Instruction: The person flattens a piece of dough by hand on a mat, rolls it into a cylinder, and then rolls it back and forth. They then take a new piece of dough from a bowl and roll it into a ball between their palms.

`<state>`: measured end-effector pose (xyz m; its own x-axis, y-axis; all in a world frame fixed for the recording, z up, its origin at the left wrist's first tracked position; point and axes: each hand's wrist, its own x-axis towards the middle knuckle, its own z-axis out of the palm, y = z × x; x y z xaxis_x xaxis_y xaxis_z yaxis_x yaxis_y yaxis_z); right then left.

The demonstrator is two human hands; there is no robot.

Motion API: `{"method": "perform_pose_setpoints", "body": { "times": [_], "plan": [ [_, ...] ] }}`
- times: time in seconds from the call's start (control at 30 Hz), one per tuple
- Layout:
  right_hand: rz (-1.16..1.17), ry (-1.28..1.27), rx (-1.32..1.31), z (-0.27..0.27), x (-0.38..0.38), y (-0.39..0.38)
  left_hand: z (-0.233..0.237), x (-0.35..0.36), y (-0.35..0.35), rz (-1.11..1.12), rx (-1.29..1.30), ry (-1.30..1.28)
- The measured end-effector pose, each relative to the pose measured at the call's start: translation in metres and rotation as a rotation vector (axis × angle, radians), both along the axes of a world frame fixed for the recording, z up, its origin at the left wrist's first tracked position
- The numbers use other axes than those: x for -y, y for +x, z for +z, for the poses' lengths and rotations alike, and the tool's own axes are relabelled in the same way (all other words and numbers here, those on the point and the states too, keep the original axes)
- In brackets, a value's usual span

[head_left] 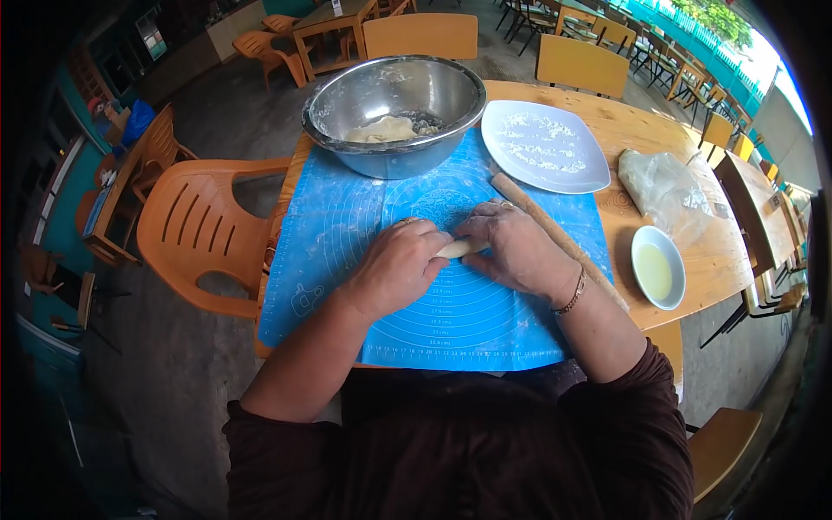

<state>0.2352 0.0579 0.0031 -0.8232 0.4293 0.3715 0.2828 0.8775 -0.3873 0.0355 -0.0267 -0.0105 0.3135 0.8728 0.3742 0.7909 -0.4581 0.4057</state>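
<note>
A pale piece of dough [459, 249] lies on the blue silicone mat [347, 225], mostly hidden under my hands. My left hand [399, 264] is curled over its left end. Over its right end presses my right hand [511, 247], which wears a ring and a bracelet. Only a short stretch of dough shows between the two hands. A wooden rolling pin [555, 234] lies on the mat just beyond my right hand, running diagonally.
A steel bowl [394, 104] with more dough stands at the mat's far edge. A floured white plate [542, 146], a plastic bag [663, 191] and a small dish of oil [657, 267] sit to the right. An orange chair [208, 234] stands left of the table.
</note>
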Motion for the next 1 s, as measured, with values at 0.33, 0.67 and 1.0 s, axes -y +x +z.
{"method": "perform_pose_setpoints", "body": {
  "times": [0.33,0.67,1.0],
  "plan": [
    [-0.050,0.031,0.027,-0.006,-0.005,0.004,0.005,0.002,0.003,0.023,0.013,0.032],
    [-0.020,-0.342,0.036,0.013,-0.004,0.009,0.020,-0.002,-0.013,0.029,0.290,-0.259],
    [-0.021,0.058,-0.163,-0.003,-0.006,0.003,0.002,-0.002,0.002,-0.015,0.035,0.099]
  ]
}}
